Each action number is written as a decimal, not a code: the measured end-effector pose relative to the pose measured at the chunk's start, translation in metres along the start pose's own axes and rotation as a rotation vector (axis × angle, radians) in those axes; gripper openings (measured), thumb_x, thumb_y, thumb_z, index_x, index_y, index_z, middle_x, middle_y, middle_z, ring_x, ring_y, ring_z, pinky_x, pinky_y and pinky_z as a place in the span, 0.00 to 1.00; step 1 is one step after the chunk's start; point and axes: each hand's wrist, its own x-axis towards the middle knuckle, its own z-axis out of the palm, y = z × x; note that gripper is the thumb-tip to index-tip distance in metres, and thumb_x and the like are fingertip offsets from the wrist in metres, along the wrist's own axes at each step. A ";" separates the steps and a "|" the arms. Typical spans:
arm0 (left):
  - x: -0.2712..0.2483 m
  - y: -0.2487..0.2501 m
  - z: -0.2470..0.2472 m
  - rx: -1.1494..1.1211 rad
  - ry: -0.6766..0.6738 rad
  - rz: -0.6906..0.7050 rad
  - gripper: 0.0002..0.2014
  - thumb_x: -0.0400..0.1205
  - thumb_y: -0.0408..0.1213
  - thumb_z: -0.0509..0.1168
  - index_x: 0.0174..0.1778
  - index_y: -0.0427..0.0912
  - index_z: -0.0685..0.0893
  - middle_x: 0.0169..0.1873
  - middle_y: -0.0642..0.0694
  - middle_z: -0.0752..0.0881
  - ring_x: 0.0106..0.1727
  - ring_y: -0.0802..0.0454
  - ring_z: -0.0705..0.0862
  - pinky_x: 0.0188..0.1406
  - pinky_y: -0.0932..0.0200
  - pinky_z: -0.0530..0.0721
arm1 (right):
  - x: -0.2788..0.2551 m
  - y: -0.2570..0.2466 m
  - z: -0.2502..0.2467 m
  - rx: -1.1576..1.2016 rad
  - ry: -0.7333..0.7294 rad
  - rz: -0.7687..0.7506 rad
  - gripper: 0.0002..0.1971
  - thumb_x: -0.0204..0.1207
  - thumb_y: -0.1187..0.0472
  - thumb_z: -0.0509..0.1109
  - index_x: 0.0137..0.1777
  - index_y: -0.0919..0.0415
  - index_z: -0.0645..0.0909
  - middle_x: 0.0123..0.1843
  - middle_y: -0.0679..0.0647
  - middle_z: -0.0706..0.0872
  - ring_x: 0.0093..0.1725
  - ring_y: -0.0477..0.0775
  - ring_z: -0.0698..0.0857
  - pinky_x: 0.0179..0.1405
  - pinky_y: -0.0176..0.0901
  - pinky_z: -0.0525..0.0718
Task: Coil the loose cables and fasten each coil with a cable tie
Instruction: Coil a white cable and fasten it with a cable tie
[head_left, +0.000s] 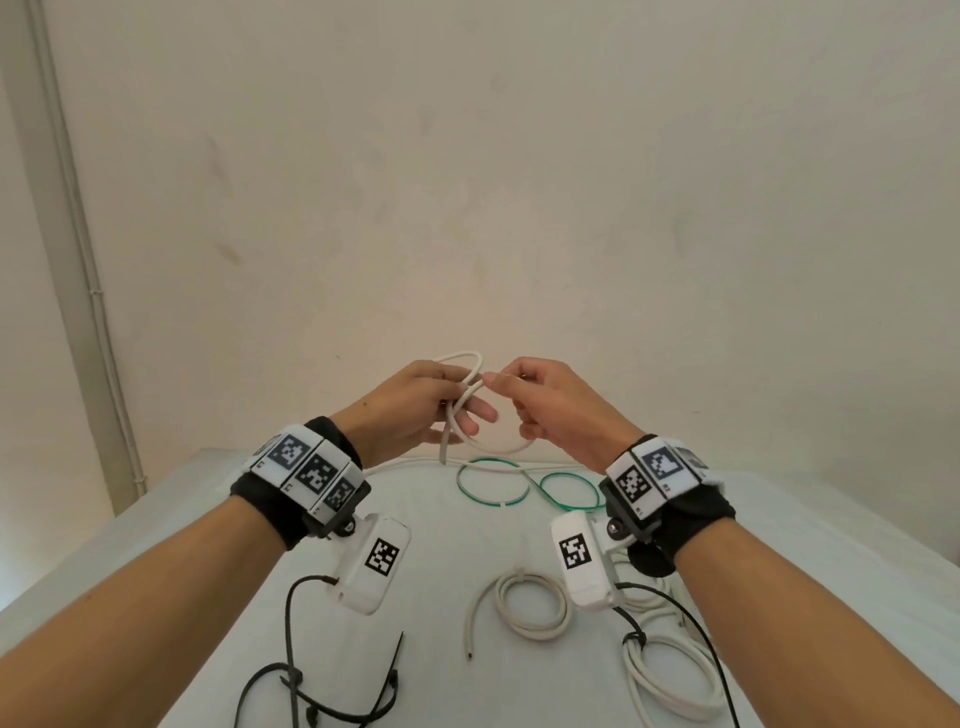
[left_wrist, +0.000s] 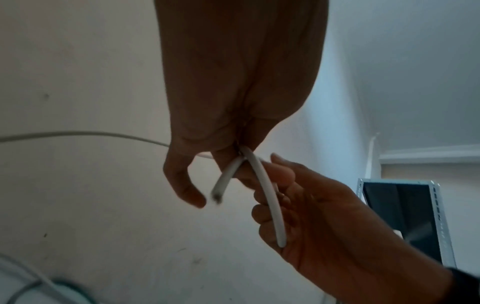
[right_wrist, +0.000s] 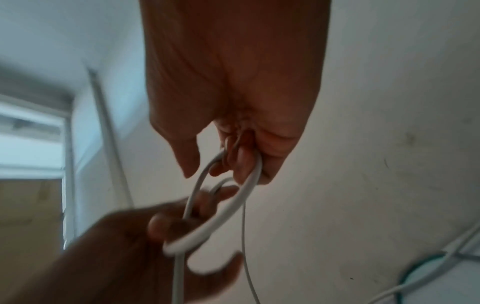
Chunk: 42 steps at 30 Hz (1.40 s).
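Observation:
Both hands are raised above the table and hold one white cable (head_left: 498, 448) bent into loops. My left hand (head_left: 467, 410) grips the crossing of the loops, and the cable's cut end (left_wrist: 217, 197) hangs below its fingers. My right hand (head_left: 501, 387) pinches the cable at the top, right beside the left fingers. In the right wrist view the white cable (right_wrist: 228, 214) curves from the right hand (right_wrist: 241, 164) down to the left hand (right_wrist: 168, 236). Several black cable ties (head_left: 311, 696) lie at the front left of the table.
On the white table (head_left: 441, 571) lie a green cable (head_left: 498, 486) in loops near the far edge, a white coil (head_left: 530, 605) in the middle, and another white coil (head_left: 670, 670) bound with a black tie at the front right. A wall stands close behind.

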 end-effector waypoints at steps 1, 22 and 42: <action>-0.001 0.000 -0.001 -0.092 -0.009 -0.019 0.16 0.92 0.27 0.52 0.68 0.31 0.83 0.41 0.42 0.87 0.31 0.54 0.79 0.55 0.43 0.86 | 0.001 -0.001 -0.003 0.125 -0.014 0.025 0.08 0.85 0.57 0.73 0.48 0.61 0.83 0.32 0.48 0.70 0.28 0.46 0.67 0.29 0.39 0.71; -0.007 0.006 0.002 0.270 0.210 -0.018 0.13 0.85 0.36 0.61 0.33 0.43 0.75 0.25 0.51 0.63 0.25 0.52 0.60 0.22 0.61 0.63 | 0.015 0.005 0.001 -0.491 -0.078 -0.210 0.13 0.80 0.41 0.72 0.57 0.46 0.83 0.46 0.54 0.91 0.50 0.55 0.89 0.59 0.62 0.86; -0.004 -0.010 -0.004 0.032 0.127 -0.179 0.18 0.93 0.49 0.55 0.39 0.44 0.72 0.28 0.52 0.64 0.26 0.55 0.60 0.23 0.64 0.64 | 0.020 0.011 -0.001 -0.559 0.145 -0.298 0.16 0.85 0.43 0.69 0.43 0.53 0.79 0.25 0.43 0.75 0.26 0.42 0.74 0.29 0.32 0.69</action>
